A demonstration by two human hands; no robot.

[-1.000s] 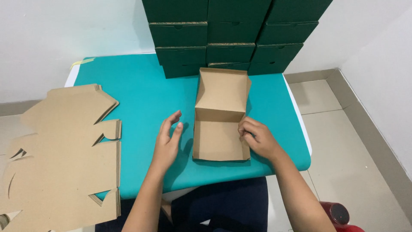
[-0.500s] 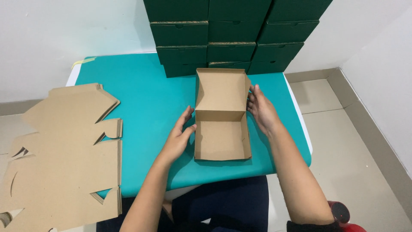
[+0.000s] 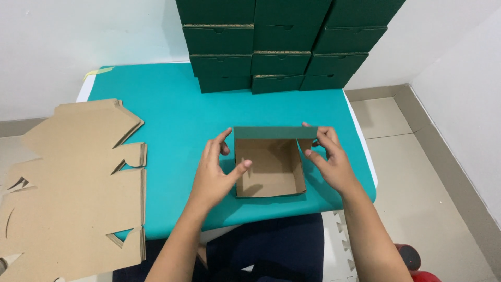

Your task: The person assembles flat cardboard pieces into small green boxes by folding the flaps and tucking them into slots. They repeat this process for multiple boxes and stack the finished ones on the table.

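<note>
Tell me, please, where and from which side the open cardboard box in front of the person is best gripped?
Probably by the two side walls of the cardboard box, one hand from each side. The box lies open-topped on the teal table, with its lid flap raised at the far edge, and the left hand and right hand already flank it.

Small packing workroom: teal-covered table (image 3: 172, 104), stack of flat die-cut cardboard blanks (image 3: 73, 183), finished dark green boxes (image 3: 271, 47) stacked against bare white wall (image 3: 78, 36), tiled floor (image 3: 417, 172).
</note>
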